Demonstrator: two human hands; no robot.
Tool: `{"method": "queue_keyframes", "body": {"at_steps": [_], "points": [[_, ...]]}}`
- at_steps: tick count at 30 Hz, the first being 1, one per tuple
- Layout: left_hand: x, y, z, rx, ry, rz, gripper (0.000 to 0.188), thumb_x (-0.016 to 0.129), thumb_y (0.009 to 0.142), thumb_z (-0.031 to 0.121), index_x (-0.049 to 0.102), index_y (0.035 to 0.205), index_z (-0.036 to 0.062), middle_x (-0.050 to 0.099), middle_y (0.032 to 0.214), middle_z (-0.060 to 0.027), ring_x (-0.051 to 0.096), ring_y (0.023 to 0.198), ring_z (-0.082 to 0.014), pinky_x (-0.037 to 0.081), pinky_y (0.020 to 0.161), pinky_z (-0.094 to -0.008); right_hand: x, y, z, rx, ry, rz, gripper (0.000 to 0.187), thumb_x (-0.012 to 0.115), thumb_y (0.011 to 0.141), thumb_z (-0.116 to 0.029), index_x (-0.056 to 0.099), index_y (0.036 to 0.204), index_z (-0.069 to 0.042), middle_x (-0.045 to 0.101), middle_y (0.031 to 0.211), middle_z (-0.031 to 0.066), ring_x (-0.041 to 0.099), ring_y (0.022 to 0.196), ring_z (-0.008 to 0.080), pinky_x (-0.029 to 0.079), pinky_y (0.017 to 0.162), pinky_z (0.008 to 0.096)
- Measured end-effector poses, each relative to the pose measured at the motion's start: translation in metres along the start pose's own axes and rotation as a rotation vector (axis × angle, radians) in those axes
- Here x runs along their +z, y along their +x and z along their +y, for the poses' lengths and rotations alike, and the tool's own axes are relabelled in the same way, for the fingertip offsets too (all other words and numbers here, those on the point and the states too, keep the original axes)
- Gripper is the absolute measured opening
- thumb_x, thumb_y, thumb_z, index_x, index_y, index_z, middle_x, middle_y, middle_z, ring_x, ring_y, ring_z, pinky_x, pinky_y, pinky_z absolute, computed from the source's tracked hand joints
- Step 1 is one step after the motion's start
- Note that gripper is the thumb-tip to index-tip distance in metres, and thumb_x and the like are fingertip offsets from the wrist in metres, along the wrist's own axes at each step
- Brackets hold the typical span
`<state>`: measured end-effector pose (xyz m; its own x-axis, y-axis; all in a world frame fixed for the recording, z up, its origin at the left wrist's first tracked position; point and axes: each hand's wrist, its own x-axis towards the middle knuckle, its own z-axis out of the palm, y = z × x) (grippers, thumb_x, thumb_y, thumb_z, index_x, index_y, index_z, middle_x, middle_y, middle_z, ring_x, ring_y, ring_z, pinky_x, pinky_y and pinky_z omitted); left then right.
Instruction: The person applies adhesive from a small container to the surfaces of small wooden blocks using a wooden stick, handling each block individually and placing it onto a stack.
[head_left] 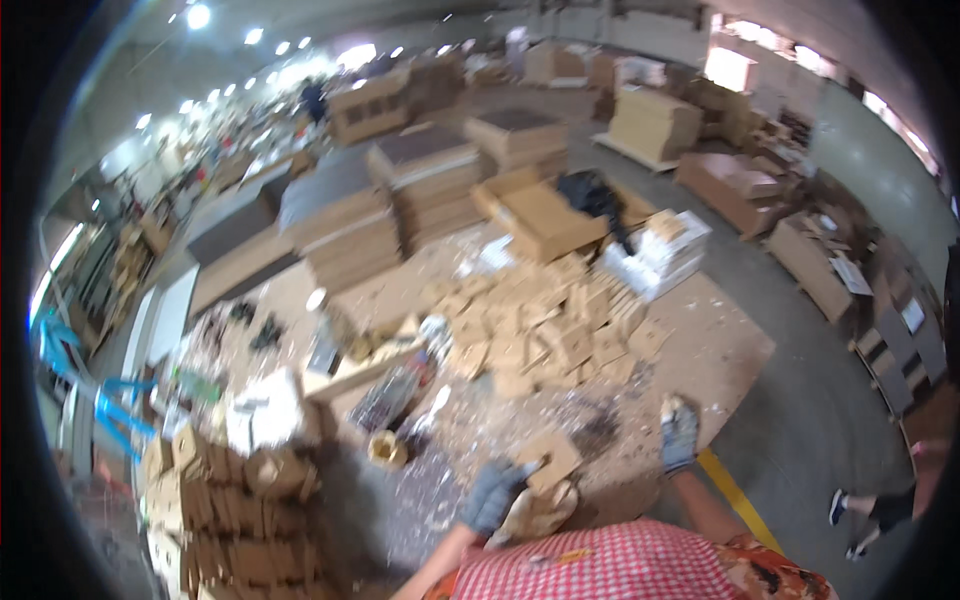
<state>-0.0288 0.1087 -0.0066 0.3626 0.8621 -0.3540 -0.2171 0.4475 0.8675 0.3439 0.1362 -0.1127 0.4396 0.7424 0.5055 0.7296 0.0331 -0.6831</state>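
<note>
My left hand [492, 496], in a grey glove, grips the near left edge of a small, flat, square brown board piece [557, 462]. Its thumb lies over the top, by a dark spot that could be a hole. Just under it, a crumpled cream cloth-like thing [538, 515] lies against my checked apron. At the table's right edge is my right hand [680, 436], gloved in grey with tan at the fingertips. Blur hides how its fingers are bent and whether they hold anything. Beyond both hands, a loose heap of similar brown pieces [530, 330] covers the worktable [715, 340].
Left on the table are a tape roll [387, 450], a wrapped clear plastic bundle [385, 395] and a white bag [265, 410]. Stacked brown pieces [235, 500] stand at lower left. Behind the heap sit an open carton [545, 220] and white packs [660, 255]. Someone's legs [885, 508] show at right.
</note>
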Motion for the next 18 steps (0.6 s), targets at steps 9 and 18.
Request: {"method": "queue_keyframes", "body": {"at_steps": [9,18], "points": [[0.015,-0.034,0.046,0.213,0.09,0.173,0.032,0.07,0.085,0.022,0.067,0.104,-0.003,0.069,0.086,-0.0059,0.057,0.074,-0.0065,0.048,0.066,-0.0245,-0.023,0.018,-0.216,0.204,0.892,-0.502,0.03,0.066,0.086,-0.02,0.062,0.111,-0.005,0.063,0.106,0.0062,0.06,0.096,0.016,0.049,0.085,0.0287],[0.018,-0.05,0.047,0.344,0.554,0.308,0.033,0.071,0.083,0.022,0.066,0.106,-0.0014,0.068,0.091,-0.0064,0.061,0.079,-0.0106,0.05,0.07,-0.0262,-0.033,0.004,-0.294,-0.168,0.827,-0.748,0.028,0.068,0.083,-0.011,0.064,0.11,-0.004,0.064,0.109,0.0096,0.06,0.102,0.0185,0.048,0.09,0.0312]]}}
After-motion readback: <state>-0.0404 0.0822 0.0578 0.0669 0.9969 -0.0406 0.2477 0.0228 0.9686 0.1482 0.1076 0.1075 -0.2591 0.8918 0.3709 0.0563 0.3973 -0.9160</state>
